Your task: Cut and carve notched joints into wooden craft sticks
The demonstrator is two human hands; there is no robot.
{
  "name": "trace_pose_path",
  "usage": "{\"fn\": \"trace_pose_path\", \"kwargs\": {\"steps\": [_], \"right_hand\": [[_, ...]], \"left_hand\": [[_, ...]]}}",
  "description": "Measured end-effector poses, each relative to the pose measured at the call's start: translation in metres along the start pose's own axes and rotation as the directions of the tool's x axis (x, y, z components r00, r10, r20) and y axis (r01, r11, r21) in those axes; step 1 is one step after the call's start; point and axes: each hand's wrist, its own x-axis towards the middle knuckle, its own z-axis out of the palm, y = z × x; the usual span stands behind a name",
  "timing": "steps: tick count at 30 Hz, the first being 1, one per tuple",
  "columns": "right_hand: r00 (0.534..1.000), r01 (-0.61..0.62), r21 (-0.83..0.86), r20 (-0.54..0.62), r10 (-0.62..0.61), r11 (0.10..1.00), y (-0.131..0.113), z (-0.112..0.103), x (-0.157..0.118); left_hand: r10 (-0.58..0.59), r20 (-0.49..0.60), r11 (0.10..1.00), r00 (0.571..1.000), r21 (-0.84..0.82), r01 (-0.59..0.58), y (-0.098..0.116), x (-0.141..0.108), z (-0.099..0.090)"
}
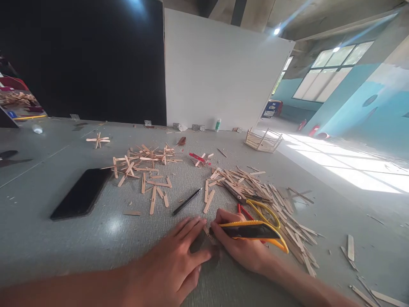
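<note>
My right hand [241, 243] is closed around a yellow and black utility knife [252, 231], its front end pointing left and down at the table. My left hand [182, 251] lies low on the table with its fingers bent. Its fingertips and thumb pin down a small wooden craft stick [207, 231], partly hidden between the two hands. The knife's tip is close to this stick; whether it touches cannot be made out. Just beyond my right hand lie yellow-handled scissors [266, 213] and a red-handled tool [244, 212], partly covered. A slim black pen-like tool [188, 201] rests ahead of my left hand.
A pile of craft sticks [277, 202] spreads to the right. Cut pieces and star-shaped stick joints [150, 155] lie farther off. A black phone [81, 194] is at left, a stick frame [263, 141] at back right, and a small glue bottle [217, 124] by the white panel [220, 68].
</note>
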Motion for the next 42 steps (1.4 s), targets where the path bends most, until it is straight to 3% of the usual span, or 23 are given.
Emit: {"fn": "trace_pose_path", "kwargs": {"steps": [11, 24, 31, 42], "right_hand": [[0.999, 0.001, 0.089, 0.04, -0.004, 0.996, -0.002, -0.002, -0.002], [1.0, -0.01, 0.045, 0.025, 0.009, 0.999, 0.0, -0.003, -0.001], [0.998, -0.004, -0.007, -0.058, 0.004, 1.0, -0.016, 0.002, -0.003], [0.996, 0.071, -0.033, -0.056, -0.073, 0.997, -0.005, 0.01, -0.007]], "left_hand": [[0.044, -0.055, 0.998, 0.998, -0.048, -0.046, -0.008, -0.004, 0.01], [0.029, 0.02, 1.0, 0.999, -0.004, -0.029, -0.01, -0.003, 0.01], [0.063, -0.045, 0.998, 0.997, 0.029, -0.062, -0.012, -0.005, 0.015], [0.042, 0.062, 0.992, 0.997, 0.113, -0.049, -0.008, 0.002, 0.004]]}}
